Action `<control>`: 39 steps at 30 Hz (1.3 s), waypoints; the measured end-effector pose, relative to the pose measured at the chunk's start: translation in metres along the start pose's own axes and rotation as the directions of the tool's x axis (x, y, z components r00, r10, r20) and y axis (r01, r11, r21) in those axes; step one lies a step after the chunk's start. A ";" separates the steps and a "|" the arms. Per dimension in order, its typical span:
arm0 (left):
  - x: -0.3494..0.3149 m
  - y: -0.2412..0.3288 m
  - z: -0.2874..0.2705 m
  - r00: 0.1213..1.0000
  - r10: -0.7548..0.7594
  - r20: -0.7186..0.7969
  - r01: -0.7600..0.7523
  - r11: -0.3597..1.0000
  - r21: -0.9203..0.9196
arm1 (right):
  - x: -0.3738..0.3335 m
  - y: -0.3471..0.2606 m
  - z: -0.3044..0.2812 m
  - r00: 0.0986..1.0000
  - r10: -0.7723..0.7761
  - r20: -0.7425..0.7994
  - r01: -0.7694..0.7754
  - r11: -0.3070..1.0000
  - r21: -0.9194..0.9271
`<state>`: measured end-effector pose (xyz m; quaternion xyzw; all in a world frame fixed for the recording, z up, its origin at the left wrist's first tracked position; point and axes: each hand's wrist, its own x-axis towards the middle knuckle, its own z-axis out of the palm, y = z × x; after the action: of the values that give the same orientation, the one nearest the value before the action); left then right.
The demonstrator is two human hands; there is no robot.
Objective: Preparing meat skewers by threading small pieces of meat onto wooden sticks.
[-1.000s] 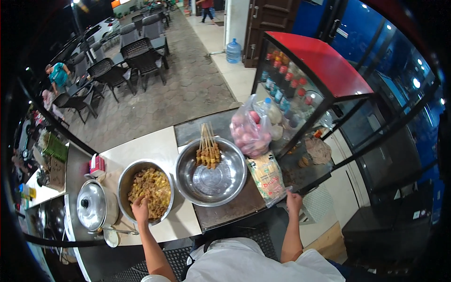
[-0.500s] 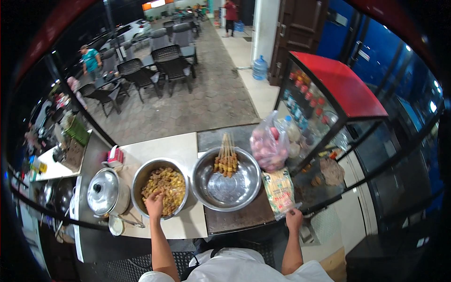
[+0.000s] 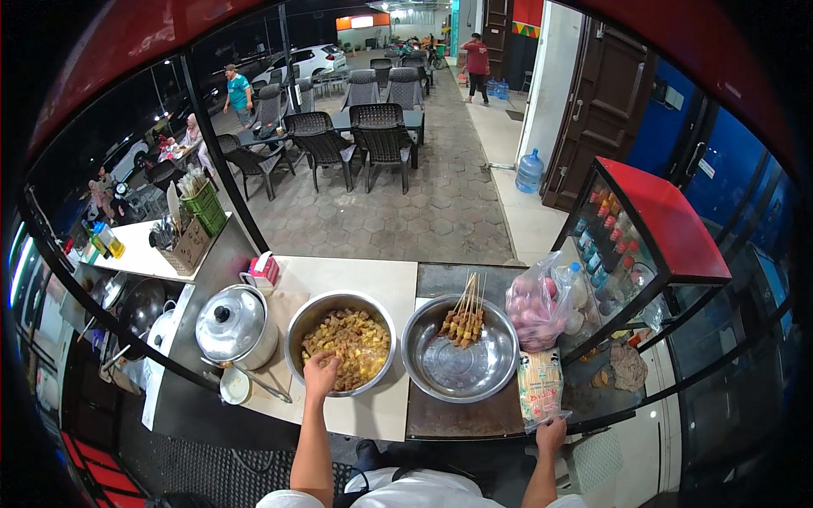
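Observation:
My left hand [image 3: 322, 374] reaches into a steel bowl [image 3: 391, 326] of marinated meat chunks [image 3: 349, 339]. Its fingers are bent together at the meat; whatever they pinch is too small to make out. My right hand [image 3: 551, 433] pinches the near end of a clear plastic pack of bamboo skewers [image 3: 540, 385], which lies on the counter. Between the hands stands a second steel bowl [image 3: 457, 385], wider and shinier. Several threaded meat skewers [image 3: 462, 326] rest in it, bare stick ends leaning over the far rim.
A lidded pot [image 3: 230, 326], a small white bowl [image 3: 235, 386] and metal tongs [image 3: 269, 388] sit at left. Right of the bowls are a bag of round pink items [image 3: 538, 309] and a red-topped glass case [image 3: 648, 220]. Chairs [image 3: 381, 140] and people [image 3: 239, 91] are beyond.
My view has tilted up and turned left, so everything sits lower and further right in the picture. Both hands stay at the same places, the left at the meat, the right at the pack.

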<state>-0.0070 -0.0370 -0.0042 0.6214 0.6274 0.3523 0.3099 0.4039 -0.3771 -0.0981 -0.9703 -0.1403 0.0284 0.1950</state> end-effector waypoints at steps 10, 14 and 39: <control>0.024 0.000 -0.030 0.977 -0.074 0.198 0.111 0.977 -0.182 | -0.041 -0.014 -0.033 0.981 0.181 0.069 -0.185 0.982 0.043; 0.057 -0.048 -0.021 0.982 0.032 0.186 -0.019 0.997 -0.072 | -0.057 0.013 -0.014 0.992 0.110 0.057 -0.119 0.976 0.182; 0.075 -0.035 -0.045 0.920 0.156 0.359 -0.122 0.986 -0.114 | -0.103 -0.230 -0.131 0.960 -0.067 -0.271 0.279 0.206 0.938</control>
<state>-0.0665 0.0355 -0.0045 0.7048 0.4961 0.2789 0.4235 0.2598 -0.2512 0.1114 -0.6146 -0.1827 0.0043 0.7673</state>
